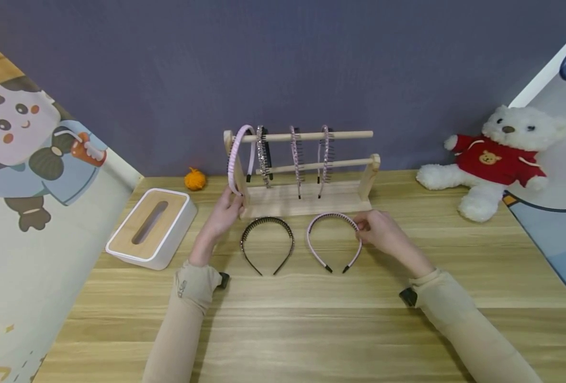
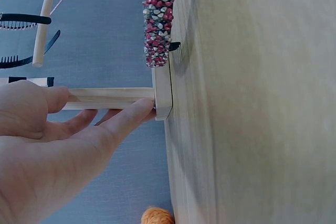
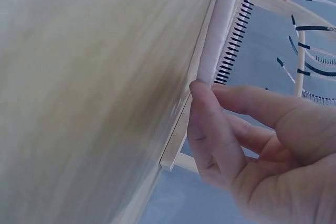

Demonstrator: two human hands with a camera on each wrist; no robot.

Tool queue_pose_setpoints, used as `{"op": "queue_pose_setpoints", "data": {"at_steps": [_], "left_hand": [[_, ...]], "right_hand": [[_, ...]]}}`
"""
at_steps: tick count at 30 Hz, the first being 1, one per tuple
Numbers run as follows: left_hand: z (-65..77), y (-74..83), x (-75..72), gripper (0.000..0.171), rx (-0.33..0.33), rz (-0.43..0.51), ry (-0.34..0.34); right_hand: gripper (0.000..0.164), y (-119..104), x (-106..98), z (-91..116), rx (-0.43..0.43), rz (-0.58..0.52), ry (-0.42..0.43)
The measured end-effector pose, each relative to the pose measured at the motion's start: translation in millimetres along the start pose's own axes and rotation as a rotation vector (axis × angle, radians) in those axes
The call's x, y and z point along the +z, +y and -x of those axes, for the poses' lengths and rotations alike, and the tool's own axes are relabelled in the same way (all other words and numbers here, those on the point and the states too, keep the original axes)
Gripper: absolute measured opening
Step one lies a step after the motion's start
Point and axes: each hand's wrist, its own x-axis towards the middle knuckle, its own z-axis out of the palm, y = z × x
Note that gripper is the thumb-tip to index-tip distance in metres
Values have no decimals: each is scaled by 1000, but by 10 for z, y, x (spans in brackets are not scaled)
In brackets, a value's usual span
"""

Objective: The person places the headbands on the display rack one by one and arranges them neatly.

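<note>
My right hand pinches the right side of a light pink headband with inner teeth, between thumb and fingers; the headband lies by the front of a wooden headband rack. In the right wrist view the fingertips meet its pale band. At the rack's left end, my left hand grips the side post, thumb on one side and fingers on the other. Between the hands lies a dark, gem-covered headband, its ends toward me.
Hanging on the rack are a thick pink headband, a glittery dark one and two slim pinkish ones. A tissue box and an orange yarn ball stand left. A white teddy bear sits right, against the wall.
</note>
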Motion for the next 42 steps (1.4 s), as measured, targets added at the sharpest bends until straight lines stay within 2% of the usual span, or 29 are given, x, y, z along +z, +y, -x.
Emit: {"op": "queue_pose_setpoints", "data": {"at_steps": [7,15,23,30,42], "left_hand": [[0,2,-3,63,-1,7,-7],[1,2,4,63,8,24,-8],[3,-3,7,62,5,25,-4],[11,6,9,60,-22,29,7],[-4,-22,6,60,-13,22,11]], "right_hand": [[20,-9,-17,24,-30,39,38],[27,-27,-9,37,-26,52,85],[25,-46,-42,68,-3,-5,94],[27,-48,-94,102,0,-60,107],[32,-112,-207,183,33,-93,135]]}}
